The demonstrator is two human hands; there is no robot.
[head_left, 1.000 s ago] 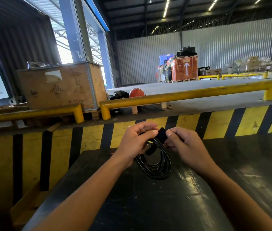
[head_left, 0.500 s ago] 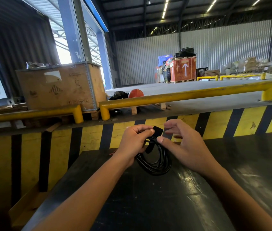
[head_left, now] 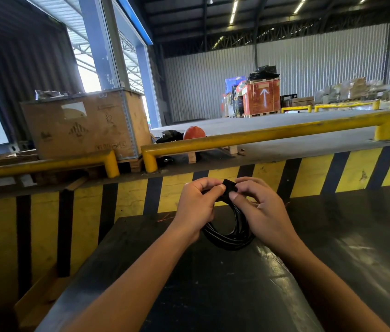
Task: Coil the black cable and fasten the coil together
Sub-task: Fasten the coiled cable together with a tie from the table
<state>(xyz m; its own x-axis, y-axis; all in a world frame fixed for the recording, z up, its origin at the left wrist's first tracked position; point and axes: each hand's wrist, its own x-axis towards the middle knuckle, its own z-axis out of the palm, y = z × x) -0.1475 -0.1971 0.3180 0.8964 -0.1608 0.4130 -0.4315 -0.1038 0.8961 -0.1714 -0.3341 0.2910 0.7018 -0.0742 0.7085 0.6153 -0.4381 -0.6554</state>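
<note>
- Left hand [head_left: 195,207] grips the coil's [head_left: 228,238] top; thumb pinches the strap [head_left: 229,185]
- Right hand [head_left: 263,212] pinches the strap too; the coil's bottom hangs near the table [head_left: 213,283]

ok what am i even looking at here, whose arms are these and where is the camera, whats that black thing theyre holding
There is no machine here. The camera sits on a person's head and looks forward and down, so the two bare arms reaching in from the bottom are that person's own. The left hand and the right hand hold up a black cable wound into a coil of several loops. At the top of the coil, the fingertips of both hands pinch a small black strap, apparently the fastener that binds the loops. The coil hangs over a dark, shiny work table; whether its bottom touches the surface is hard to tell. Beyond stands a yellow-and-black striped barrier, yellow guard rails and a warehouse floor with a large wooden crate.
</note>
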